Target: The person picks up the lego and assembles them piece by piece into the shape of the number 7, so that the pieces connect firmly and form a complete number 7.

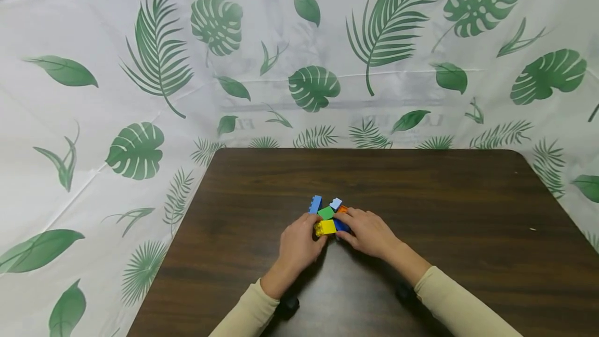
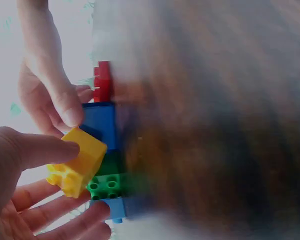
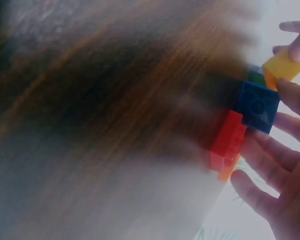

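My left hand [image 1: 299,241] pinches a yellow brick [image 1: 327,228] between thumb and fingers; its studs point left and it sits tilted in the left wrist view. From the right, my right hand [image 1: 372,235] has its thumb and forefinger on either side of a dark blue brick [image 3: 258,106], close against the yellow one. Behind these lies a green brick [image 1: 326,213]. A red brick [image 3: 227,142] and an orange brick [image 1: 343,209] are near the right fingers. Farther back are a medium blue brick [image 1: 315,204] and a light blue brick [image 1: 336,204].
All the bricks are grouped together on a dark wooden table [image 1: 398,181]. A white leaf-printed sheet [image 1: 262,14] hangs behind and beside it. A small pale speck [image 1: 532,229] lies on the right part of the tabletop.
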Motion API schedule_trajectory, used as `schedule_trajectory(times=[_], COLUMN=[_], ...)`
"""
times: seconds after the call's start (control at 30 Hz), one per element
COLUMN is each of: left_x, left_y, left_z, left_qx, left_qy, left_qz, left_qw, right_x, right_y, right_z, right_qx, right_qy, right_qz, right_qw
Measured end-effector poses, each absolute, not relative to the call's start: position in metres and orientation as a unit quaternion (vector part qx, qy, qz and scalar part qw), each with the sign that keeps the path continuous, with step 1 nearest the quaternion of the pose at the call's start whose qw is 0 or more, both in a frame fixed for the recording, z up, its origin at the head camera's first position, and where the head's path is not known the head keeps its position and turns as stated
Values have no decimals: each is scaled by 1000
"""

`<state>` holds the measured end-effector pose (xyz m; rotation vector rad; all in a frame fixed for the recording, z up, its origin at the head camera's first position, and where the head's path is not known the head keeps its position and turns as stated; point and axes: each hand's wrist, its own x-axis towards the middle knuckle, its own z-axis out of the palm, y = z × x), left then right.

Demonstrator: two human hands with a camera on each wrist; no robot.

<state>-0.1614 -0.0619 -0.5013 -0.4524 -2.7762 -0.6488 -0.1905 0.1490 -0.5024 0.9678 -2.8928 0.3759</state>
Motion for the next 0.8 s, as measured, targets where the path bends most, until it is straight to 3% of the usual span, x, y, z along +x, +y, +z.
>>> schedule_trajectory(times=[0.2,0.47,0.8], left_x=[-161,-162,-176], left_y=[-61,-61,-67], left_z=[-491,-496,-513], left_qx=[-170,-202,-224], left_qy=[-947,-947,-898], left_qz=[-236,-248,-377], left_qw=[135,30,-40], right_x=[-190,-188,-189], right_y=[150,151,154], right_z=[-502,-502,-491], right_qx=[311,319,270], right_qy=[-939,-935,-936], right_qz=[144,154,225], right_qw=[17,25,27])
